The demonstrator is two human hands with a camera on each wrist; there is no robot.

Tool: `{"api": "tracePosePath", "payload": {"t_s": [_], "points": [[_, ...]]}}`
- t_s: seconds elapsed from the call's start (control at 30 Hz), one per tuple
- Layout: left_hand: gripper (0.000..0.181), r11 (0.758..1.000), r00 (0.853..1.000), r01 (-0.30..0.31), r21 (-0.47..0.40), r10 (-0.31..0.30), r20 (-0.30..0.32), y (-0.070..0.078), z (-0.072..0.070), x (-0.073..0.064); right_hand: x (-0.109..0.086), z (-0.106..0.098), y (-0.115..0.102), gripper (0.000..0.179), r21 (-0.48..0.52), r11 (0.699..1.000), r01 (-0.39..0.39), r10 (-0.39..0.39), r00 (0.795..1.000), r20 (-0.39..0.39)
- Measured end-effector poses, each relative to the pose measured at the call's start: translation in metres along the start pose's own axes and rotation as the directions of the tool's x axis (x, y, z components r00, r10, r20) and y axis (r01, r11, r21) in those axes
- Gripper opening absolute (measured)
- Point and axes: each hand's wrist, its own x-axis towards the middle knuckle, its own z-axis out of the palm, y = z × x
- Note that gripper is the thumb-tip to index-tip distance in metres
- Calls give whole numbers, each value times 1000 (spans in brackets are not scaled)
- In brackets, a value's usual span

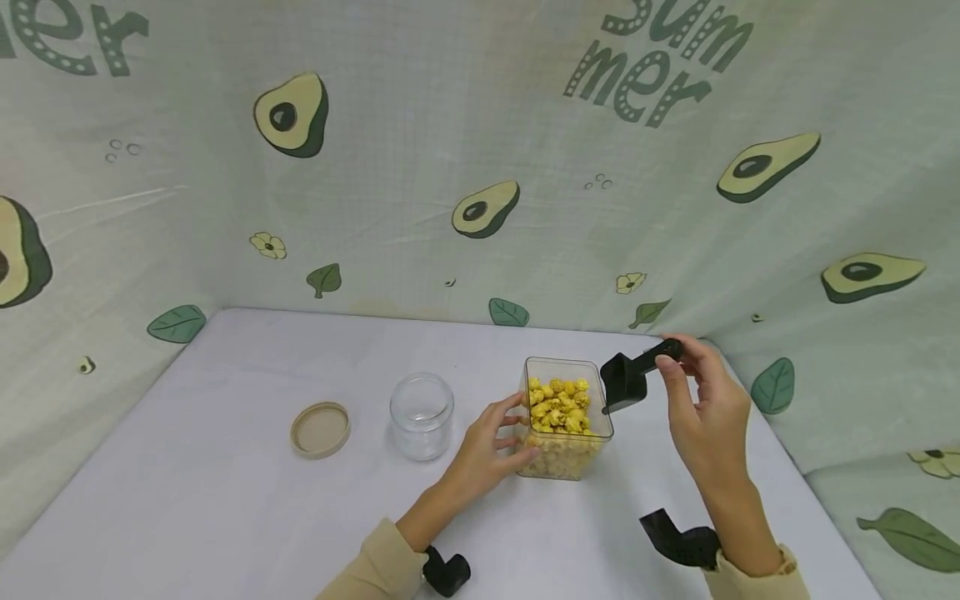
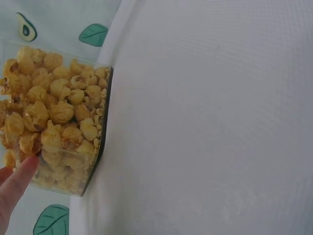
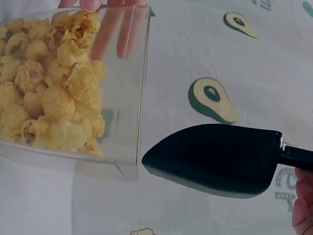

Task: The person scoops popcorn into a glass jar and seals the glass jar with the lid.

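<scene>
A clear square container (image 1: 566, 468) of yellow popcorn (image 1: 558, 407) stands on the table. My left hand (image 1: 483, 446) holds it at its left side, fingers spread along the wall and thumb at the front corner. In the left wrist view one fingertip (image 2: 30, 164) lies against the container wall (image 2: 93, 183). My right hand (image 1: 705, 408) grips the handle of a black scoop (image 1: 624, 385) by the container's right rim. The right wrist view shows the scoop (image 3: 215, 161) with its tip close to the rim and no popcorn visible on it.
Left of the container stands a clear round jar (image 1: 422, 421). Farther left lies a beige round lid (image 1: 320, 430). The white table (image 1: 187, 483) meets a hanging cloth (image 1: 390, 167) with avocado prints at the back and sides.
</scene>
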Motion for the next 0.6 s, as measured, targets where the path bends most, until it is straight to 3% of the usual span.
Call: {"api": "tracePosePath", "payload": {"t_s": [0.1,0.37,0.6], "points": [[69,1000,1000,0,2,0,3,0,0,0,-1,3,-2,27,-15,1000,8,-7,1000,12],[69,1000,1000,-6,1,6,-2,3,0,-1,-11,18,2,32,-63,993,103,-93,985,143],[69,1000,1000,-6,3,6,0,1,1,-1,-15,30,6,30,-35,968,249,-236,949,207]]}}
